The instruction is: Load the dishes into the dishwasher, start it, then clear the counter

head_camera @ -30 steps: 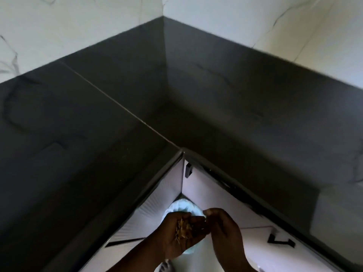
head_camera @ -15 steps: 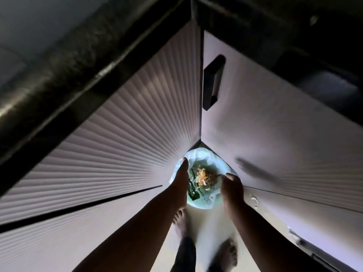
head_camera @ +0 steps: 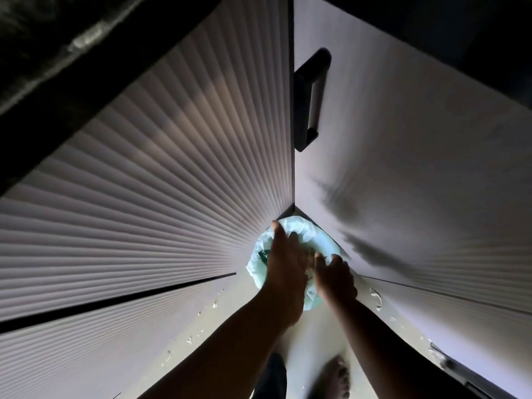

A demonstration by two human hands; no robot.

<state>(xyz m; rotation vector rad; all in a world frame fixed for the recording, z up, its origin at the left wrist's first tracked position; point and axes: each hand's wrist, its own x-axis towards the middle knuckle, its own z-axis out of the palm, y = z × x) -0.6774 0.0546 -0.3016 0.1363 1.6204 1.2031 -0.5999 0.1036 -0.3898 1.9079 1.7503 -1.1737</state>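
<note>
A small waste bin lined with a pale green bag (head_camera: 299, 228) stands on the floor in the corner where two cabinet fronts meet. My left hand (head_camera: 286, 266) hovers flat over the bin's mouth with its fingers stretched toward the far rim, covering most of the contents. My right hand (head_camera: 335, 276) is at the bin's right rim, fingers loosely bent, close beside the left hand. Neither hand visibly holds anything. A few bits of food scrap show between the two hands. No dishes or dishwasher are in view.
A ribbed white cabinet door (head_camera: 172, 182) rises on the left, a smooth one (head_camera: 417, 168) with a black handle (head_camera: 309, 102) on the right. The dark countertop edge (head_camera: 57, 53) overhangs above. My bare foot (head_camera: 335, 378) stands on the pale, spotted floor (head_camera: 201, 332).
My view dropped from the dark countertop down to the bin. The scraps left my left hand and fell into the bin; both hands have moved in over its mouth.
</note>
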